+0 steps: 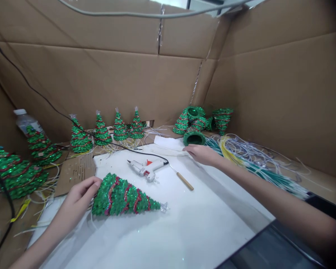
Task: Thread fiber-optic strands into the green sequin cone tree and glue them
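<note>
A green glittery Christmas tree ornament [126,198] with red garlands lies on its side above the white work surface, its clear star pointing right. My left hand [84,192] is closed on the rim of its wide base, and white wires show beneath. My right hand [200,154] is stretched to the far side of the surface, fingers pressed together at the end of a pale strip [166,150]. What the fingertips grip is hidden. Between my hands lie a white glue gun [147,170] and a thin tool with a wooden handle [184,181].
Several finished-looking trees [102,130] stand along the back and left, near a plastic bottle [28,121]. Hollow green trees [194,121] are piled at back right. Bundles of wires [246,155] lie along the right. Cardboard walls [106,74] enclose the table; a black cord [44,99] crosses the left.
</note>
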The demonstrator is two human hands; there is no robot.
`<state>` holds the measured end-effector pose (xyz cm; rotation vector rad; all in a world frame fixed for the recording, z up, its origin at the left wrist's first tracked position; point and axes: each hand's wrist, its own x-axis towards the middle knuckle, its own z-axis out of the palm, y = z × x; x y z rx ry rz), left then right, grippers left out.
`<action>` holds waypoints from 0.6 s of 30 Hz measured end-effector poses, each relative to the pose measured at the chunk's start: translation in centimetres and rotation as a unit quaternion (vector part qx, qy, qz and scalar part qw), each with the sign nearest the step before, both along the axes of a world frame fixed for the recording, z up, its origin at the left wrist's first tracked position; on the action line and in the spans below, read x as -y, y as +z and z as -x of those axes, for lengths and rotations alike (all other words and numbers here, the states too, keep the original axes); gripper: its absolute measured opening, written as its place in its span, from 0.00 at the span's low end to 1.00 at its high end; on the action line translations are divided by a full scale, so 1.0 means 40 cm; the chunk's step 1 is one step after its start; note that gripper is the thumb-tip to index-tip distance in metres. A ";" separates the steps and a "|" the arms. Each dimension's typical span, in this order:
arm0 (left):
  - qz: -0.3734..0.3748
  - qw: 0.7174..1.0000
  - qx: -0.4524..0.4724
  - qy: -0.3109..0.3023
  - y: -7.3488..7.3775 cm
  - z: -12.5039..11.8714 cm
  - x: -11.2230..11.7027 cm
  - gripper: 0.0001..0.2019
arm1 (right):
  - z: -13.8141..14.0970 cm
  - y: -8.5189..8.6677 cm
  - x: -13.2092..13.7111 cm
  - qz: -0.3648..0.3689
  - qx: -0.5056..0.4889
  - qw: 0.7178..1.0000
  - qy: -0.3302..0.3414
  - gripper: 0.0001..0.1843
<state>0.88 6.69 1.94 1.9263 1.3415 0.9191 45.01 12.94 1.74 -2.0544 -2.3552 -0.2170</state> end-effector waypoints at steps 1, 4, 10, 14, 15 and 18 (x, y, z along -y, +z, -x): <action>-0.004 1.000 -0.005 0.000 0.003 0.000 0.001 0.18 | 0.008 0.005 0.005 -0.001 -0.003 1.000 0.004 0.18; -0.020 0.999 -0.027 0.004 0.009 0.001 0.005 0.17 | 0.034 0.023 0.017 -0.014 -0.020 1.000 0.000 0.17; -0.052 0.997 -0.041 0.032 0.010 0.006 0.014 0.16 | 0.095 0.069 0.082 -0.082 -0.116 0.990 0.002 0.17; -0.054 0.997 -0.037 0.044 0.011 0.000 0.011 0.15 | 0.152 0.099 0.171 -0.020 -0.423 0.901 0.100 0.17; -0.070 0.996 -0.037 0.049 0.016 -0.004 0.012 0.14 | 0.166 0.104 0.195 0.014 -0.472 0.875 0.105 0.18; -0.204 0.977 -0.021 0.063 0.031 -0.004 0.037 0.08 | 0.203 0.107 0.253 0.115 -0.536 0.827 0.126 0.19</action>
